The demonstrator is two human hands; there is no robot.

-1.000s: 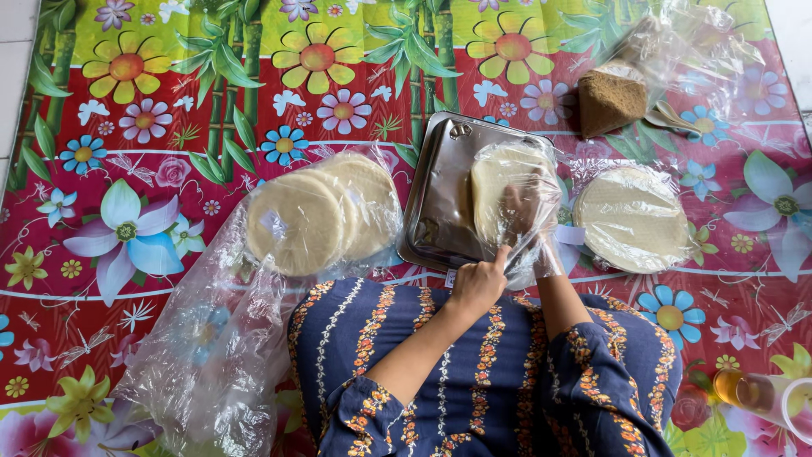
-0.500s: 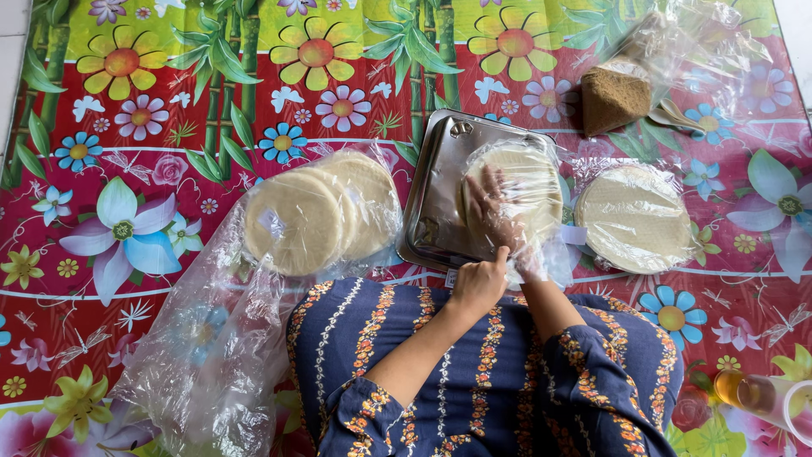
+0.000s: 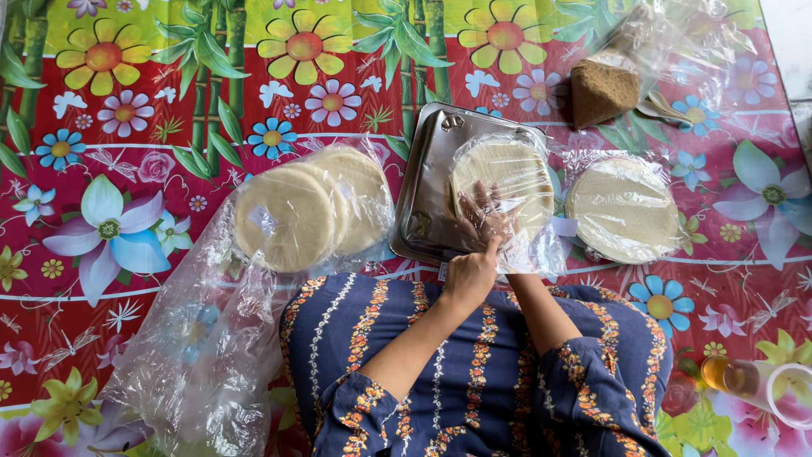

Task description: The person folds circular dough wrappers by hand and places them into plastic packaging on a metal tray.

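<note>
A person seated on a flowered mat (image 3: pixel 127 101) works round flatbreads out of plastic. The right hand (image 3: pixel 484 222) is slid inside a clear bag (image 3: pixel 541 245) that lies on a steel tray (image 3: pixel 427 195), its fingers spread flat and open against a pale disc (image 3: pixel 499 173); whether they have it pinched cannot be told through the film. The left hand (image 3: pixel 470 275) sits just behind those fingers, at the bag's mouth on the tray's near rim, closed on the plastic with the forefinger raised toward the right hand.

The step in hand looks like freeing the disc from its wrapper: one hand holds the bag steady while the other reaches in. The next move would call for a gentle grip under the disc's edge and a slow draw toward the mouth, since a thin round may crack or cling to the film.

Well left of the fingers a stack (image 3: pixel 309 211) of the same discs lies in a larger bag. Just right of them rests another wrapped disc (image 3: pixel 622 210); beyond it, a brown block (image 3: pixel 602 89) in plastic.
</note>
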